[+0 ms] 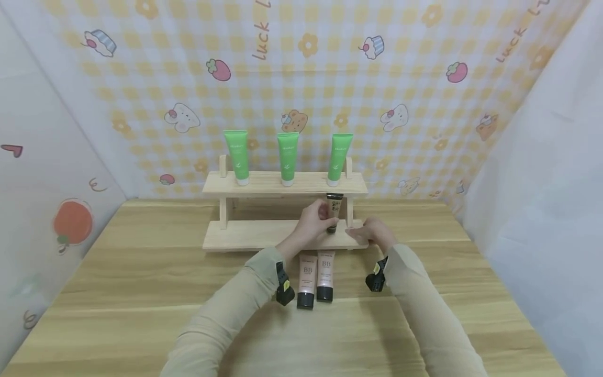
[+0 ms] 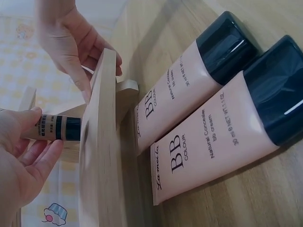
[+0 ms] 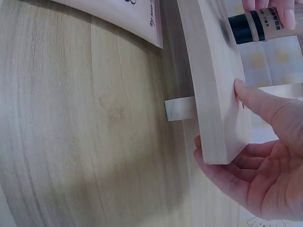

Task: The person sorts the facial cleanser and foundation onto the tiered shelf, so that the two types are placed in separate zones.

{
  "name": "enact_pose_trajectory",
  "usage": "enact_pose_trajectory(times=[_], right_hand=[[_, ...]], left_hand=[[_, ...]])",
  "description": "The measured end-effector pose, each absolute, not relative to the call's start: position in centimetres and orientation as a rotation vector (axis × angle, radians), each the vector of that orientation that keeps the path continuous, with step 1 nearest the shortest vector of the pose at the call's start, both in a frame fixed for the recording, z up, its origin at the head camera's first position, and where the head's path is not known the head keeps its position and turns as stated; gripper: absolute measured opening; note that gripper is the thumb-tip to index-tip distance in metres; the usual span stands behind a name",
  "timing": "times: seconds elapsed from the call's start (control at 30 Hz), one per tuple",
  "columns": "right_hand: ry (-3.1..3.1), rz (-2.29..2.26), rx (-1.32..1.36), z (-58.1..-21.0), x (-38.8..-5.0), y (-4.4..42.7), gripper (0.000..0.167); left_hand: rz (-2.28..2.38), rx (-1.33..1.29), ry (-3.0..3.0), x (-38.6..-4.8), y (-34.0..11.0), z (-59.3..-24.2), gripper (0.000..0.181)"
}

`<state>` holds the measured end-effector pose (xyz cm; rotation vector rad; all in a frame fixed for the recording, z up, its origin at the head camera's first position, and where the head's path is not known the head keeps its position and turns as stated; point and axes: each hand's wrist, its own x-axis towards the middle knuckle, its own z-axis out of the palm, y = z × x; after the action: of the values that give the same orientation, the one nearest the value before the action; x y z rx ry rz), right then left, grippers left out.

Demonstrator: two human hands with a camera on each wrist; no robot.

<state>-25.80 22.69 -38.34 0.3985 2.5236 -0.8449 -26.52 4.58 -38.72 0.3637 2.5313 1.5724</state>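
Observation:
A small beige tube (image 1: pixel 334 209) with a black cap stands upright, cap down, over the right part of the lower shelf (image 1: pixel 254 235). My left hand (image 1: pixel 312 224) pinches it between thumb and fingers. In the left wrist view the tube's black cap (image 2: pixel 73 128) is at the shelf surface; whether it bears on the wood I cannot tell. My right hand (image 1: pixel 374 232) grips the right end of that shelf. In the right wrist view its thumb (image 3: pixel 258 101) lies on the top face and fingers (image 3: pixel 222 177) reach underneath.
Three green tubes (image 1: pixel 237 157) stand spaced along the upper shelf (image 1: pixel 264 183) of the wooden rack. Two pink BB cream tubes (image 1: pixel 306 277) with black caps lie on the table (image 1: pixel 155 293) in front of it, between my forearms. A patterned cloth (image 1: pixel 306 84) hangs behind.

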Motion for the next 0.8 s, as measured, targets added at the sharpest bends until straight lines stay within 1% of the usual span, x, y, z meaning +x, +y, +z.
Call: enact_pose_trajectory(times=[0.07, 0.3, 0.8], right_hand=[[2.526, -0.859, 0.4, -38.4, -25.8, 22.7, 0.046], [2.546, -0.89, 0.404, -38.7, -25.6, 22.6, 0.054], [2.594, -0.756, 0.411, -38.6, -25.8, 22.2, 0.051]], left_hand=[[1.581, 0.367, 2.534, -26.6, 4.6, -38.8, 0.044], [1.587, 0.38, 2.53, -26.8, 4.9, -39.2, 0.041], [1.5, 0.425, 2.602, -26.8, 5.3, -40.1, 0.041]])
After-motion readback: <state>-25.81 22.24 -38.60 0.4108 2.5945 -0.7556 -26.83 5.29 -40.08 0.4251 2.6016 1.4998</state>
